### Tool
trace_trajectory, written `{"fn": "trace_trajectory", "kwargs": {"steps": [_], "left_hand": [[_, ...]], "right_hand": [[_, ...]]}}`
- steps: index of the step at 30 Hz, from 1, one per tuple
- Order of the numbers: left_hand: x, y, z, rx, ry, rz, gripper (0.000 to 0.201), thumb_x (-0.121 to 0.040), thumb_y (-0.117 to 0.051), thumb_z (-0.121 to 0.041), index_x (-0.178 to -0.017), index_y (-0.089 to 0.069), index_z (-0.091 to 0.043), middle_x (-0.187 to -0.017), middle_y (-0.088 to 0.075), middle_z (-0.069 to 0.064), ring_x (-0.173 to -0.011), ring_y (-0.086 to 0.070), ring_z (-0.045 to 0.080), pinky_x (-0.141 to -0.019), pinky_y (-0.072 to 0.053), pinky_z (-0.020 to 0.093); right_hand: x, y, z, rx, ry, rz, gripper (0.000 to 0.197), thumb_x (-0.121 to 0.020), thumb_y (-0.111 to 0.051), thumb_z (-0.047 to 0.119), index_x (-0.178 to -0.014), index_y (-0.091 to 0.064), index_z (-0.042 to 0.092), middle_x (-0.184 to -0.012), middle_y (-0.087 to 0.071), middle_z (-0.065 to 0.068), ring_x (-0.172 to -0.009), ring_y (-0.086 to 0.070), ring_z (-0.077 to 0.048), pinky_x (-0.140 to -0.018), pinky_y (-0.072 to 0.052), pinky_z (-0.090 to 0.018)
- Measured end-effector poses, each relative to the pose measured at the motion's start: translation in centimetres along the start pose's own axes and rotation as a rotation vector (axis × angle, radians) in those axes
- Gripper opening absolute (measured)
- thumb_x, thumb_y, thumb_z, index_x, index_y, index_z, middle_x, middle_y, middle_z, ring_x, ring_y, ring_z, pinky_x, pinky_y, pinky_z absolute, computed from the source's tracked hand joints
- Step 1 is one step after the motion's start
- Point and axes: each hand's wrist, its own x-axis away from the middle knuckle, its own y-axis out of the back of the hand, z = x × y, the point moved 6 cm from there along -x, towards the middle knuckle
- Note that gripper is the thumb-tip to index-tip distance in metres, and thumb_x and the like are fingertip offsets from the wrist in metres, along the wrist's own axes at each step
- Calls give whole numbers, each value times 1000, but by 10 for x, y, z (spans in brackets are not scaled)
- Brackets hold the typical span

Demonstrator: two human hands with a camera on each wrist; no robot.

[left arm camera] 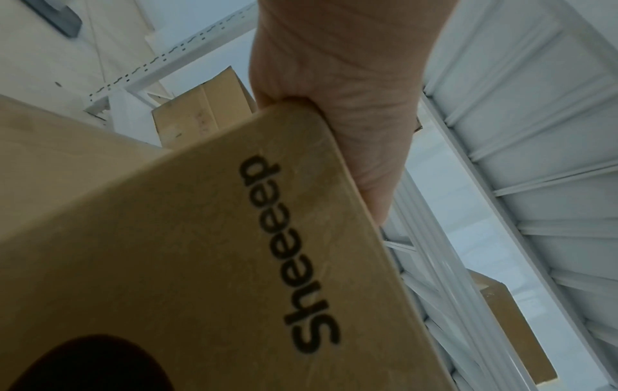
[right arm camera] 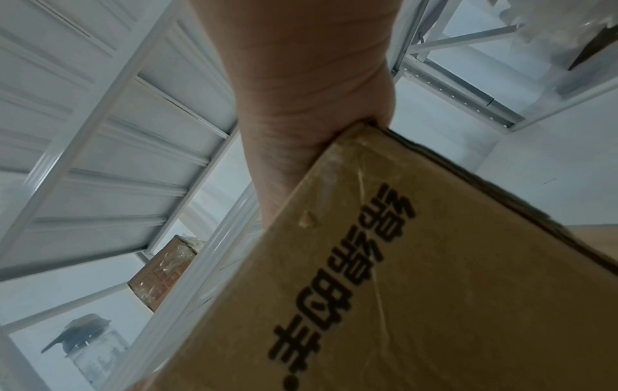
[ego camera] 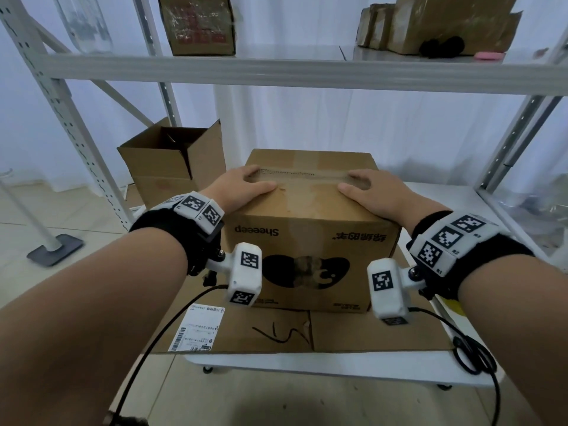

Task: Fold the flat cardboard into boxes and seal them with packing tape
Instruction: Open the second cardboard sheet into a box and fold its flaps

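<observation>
Now we are pressing our left hand and right hand, fingers flat, on the closed box, which is sitting on flat cardboard near the bench's front edge.

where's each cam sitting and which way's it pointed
Head: on the head, looking forward and down at the box; both forearms, left hand and right hand flat on top.
Left wrist: under the left hand, looking up the box's printed side.
Right wrist: under the right hand, same upward look.
All share the box.
</observation>
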Motion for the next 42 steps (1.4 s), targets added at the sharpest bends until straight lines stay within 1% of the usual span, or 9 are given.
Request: {"fn": "trace_trajectory", "kwargs": {"steps": [9,14,18,24,27,30,33,36,42], "left_hand": [[4,9,-17,-162,-24,-43,70,-92,-53,-51,-148,-34,-13,-150,-40,6,-135,-40,23,-108,-31,30],[5,-8,-19,-300,-53,-47,60,-97,-44,-49,-140,-42,-7,-145,-42,10,-125,-48,26,-100,-37,32],[3,-9,-17,-363,-66,-131,55,-95,-46,-52,-129,-50,-9,-126,-59,8,-112,-56,24,-84,-39,28],[5,-7,-14,-411,-78,-187,55,-94,-46,-54,-123,-55,-9,-119,-61,7,-107,-57,22,-81,-39,27],[3,-8,-15,-447,-86,-203,59,-93,-44,-57,-124,-55,-8,-121,-59,8,-107,-57,24,-85,-43,30],[2,-9,-16,-528,-65,-214,63,-94,-38,-61,-127,-53,-10,-128,-53,7,-110,-55,27,-91,-47,39],[7,-9,-23,-611,-56,-256,59,-95,-34,-58,-120,-58,-11,-120,-57,9,-106,-55,30,-88,-49,44],[16,-7,-35,-603,-89,-317,52,-97,-37,-51,-116,-61,-9,-114,-60,11,-104,-56,31,-87,-50,44],[33,-2,-67,-574,-200,-358,51,-98,-40,-46,-134,-51,-11,-129,-55,11,-120,-49,29,-98,-45,44]], "right_hand": [[-8,13,10,64,20,-15,57,-97,-49,49,-145,-43,18,-150,-41,-6,-139,-36,-24,-111,-27,-34],[-11,-2,-2,150,31,16,56,-100,-39,50,-147,-40,19,-159,-24,-9,-144,-27,-26,-115,-20,-37],[-11,-3,-5,161,40,-9,56,-99,-41,52,-145,-44,19,-156,-31,-7,-143,-30,-24,-115,-20,-36],[-6,-1,-2,127,64,-107,55,-95,-50,51,-136,-55,15,-141,-52,-7,-131,-45,-24,-106,-31,-31],[-5,-1,-3,129,70,-148,54,-95,-50,52,-133,-58,14,-133,-59,-5,-123,-52,-24,-100,-38,-31],[-8,0,-3,204,54,-163,47,-96,-44,52,-126,-60,20,-125,-62,-3,-115,-55,-25,-91,-44,-37],[-9,1,1,321,19,-179,43,-97,-37,48,-119,-59,19,-117,-62,-4,-110,-54,-28,-82,-42,-36],[-4,4,6,295,31,-210,40,-98,-36,44,-116,-59,16,-113,-62,-7,-110,-52,-31,-84,-43,-38],[20,24,10,268,72,-295,46,-99,-37,45,-128,-53,14,-123,-58,-10,-116,-46,-34,-89,-42,-42]]}}
